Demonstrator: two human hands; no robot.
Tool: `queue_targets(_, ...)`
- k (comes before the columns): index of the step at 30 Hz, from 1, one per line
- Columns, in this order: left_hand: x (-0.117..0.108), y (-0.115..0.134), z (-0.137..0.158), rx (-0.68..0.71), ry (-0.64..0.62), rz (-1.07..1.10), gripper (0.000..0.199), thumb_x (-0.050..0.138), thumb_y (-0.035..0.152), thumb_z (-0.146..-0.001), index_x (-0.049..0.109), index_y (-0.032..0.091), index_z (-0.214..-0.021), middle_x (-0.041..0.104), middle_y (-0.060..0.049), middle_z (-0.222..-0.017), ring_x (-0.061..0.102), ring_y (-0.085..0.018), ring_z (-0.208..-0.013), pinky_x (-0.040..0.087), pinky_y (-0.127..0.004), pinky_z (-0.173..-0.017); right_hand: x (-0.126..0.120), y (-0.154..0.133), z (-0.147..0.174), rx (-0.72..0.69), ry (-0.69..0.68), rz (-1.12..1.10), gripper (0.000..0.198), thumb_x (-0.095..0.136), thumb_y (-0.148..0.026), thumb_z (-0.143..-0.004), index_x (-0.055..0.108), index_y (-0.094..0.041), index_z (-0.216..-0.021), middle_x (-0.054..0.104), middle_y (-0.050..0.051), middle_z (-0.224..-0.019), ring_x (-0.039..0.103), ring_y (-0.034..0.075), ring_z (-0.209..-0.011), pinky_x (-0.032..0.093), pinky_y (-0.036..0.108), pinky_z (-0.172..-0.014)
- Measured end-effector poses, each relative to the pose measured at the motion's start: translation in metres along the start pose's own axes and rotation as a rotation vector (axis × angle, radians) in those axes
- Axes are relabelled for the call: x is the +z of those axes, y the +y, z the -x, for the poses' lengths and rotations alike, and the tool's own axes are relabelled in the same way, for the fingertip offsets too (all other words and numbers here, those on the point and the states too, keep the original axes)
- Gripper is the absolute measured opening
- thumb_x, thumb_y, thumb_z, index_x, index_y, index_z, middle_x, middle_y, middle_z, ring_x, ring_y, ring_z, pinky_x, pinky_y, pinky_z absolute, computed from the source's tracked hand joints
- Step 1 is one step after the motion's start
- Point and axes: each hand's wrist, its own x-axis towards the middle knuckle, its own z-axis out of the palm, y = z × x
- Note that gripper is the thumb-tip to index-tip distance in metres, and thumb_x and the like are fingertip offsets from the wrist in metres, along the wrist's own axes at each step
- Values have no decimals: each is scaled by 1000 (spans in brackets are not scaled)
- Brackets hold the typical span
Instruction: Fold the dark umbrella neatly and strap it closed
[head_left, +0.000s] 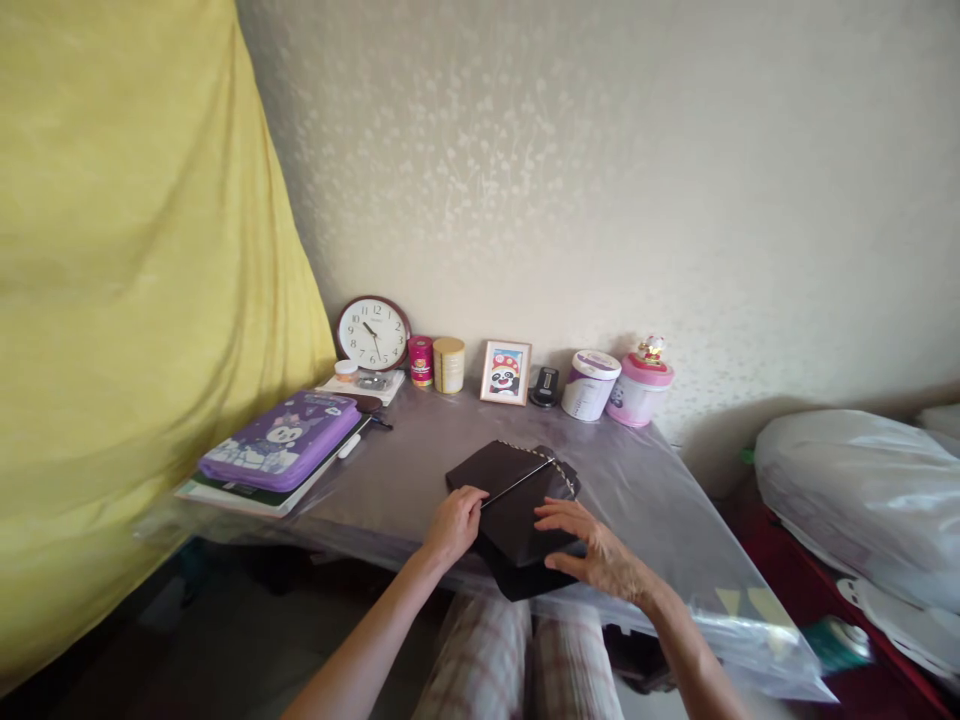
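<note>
A dark, flat bag (517, 525) lies at the table's front edge, its near corner reaching over the edge. A thin shiny line, like a zipper, crosses it on a slant, and a light-and-dark chain strap (559, 468) curves over its far right side. At the left end of the shiny line, my left hand (456, 522) has its fingers closed on the bag's edge; its fingertips are partly hidden. My right hand (585, 548) is over the bag's right side, fingers spread and thumb apart. Whether those fingertips touch the bag I cannot tell.
A plastic-covered table (637, 490) stands against the wall. On its left, a purple case (281, 440) rests on books. Along the back are a clock (373, 333), cans (449, 365), a framed panda picture (505, 372) and tubs (591, 385). A yellow curtain (150, 250) hangs left.
</note>
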Motion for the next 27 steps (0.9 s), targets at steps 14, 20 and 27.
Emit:
queue_targets(14, -28, 60, 30, 132, -84, 116, 56, 55, 20, -75, 40, 22, -130, 51, -9, -127, 45, -23, -117, 37, -43, -101, -5, -17, -11, -147, 289, 289, 17, 45, -19, -86, 61, -24, -92, 66, 5, -98, 51, 23, -111, 40, 43, -94)
queue_targets(20, -14, 68, 9, 49, 120, 211, 27, 41, 31, -89, 59, 21, -106, 64, -8, -101, 59, -18, -96, 46, -35, -89, -14, -30, -33, -174, 336, 329, 18, 44, -20, -87, 61, -25, -92, 67, 5, -93, 53, 22, -109, 32, 46, -100)
queue_targets(27, -25, 63, -3, 50, 192, 310, 27, 39, 29, -90, 63, 20, -100, 68, -6, -96, 62, -16, -89, 47, -29, -85, -26, 12, -38, 27, 454, 309, 21, 56, -24, -77, 60, -23, -98, 65, 7, -97, 57, 24, -96, 44, 42, -86)
